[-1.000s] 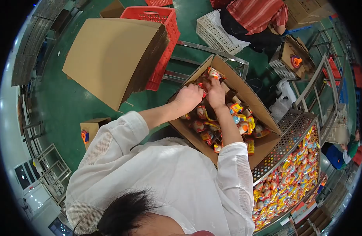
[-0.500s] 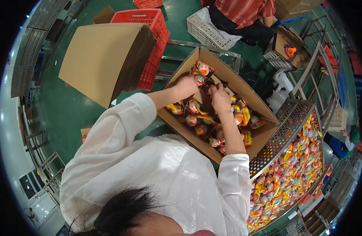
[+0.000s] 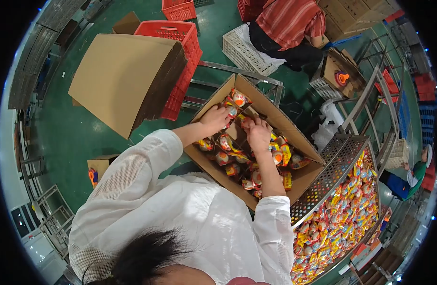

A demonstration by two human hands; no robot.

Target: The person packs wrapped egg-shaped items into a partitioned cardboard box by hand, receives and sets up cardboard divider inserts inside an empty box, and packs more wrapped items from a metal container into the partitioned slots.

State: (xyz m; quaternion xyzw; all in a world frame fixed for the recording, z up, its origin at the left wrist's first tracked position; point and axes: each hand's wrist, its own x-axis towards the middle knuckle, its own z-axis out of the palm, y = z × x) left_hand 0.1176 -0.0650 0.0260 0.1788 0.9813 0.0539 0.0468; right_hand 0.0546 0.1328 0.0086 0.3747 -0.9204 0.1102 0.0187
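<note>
An open cardboard box [image 3: 294, 130] stands before me, split inside by cardboard dividers. Several round items in clear, red and yellow wrappers, such as this wrapped ball [image 3: 222, 157], sit in its compartments. At the box's left side my left hand [image 3: 214, 119] has its fingers closed around a wrapped ball [image 3: 232, 112] near the far corner. Another wrapped ball [image 3: 239, 99] lies just beyond it. My right hand [image 3: 258, 135] reaches into the middle of the box, fingers bent on a reddish wrapped ball that they mostly cover.
To my right a perforated metal bin [image 3: 323, 166] holds a heap of wrapped balls [image 3: 339, 213]. Stacked cardboard sheets [image 3: 118, 76] lie over a red crate [image 3: 192, 52] at left. A person in a striped shirt [image 3: 289, 23] sits beyond, by a white crate [image 3: 244, 53].
The camera view has shifted, so the box appears lower and slightly left. My left fingers have spread a little over the wrapped ball. Both hands stay inside the box.
</note>
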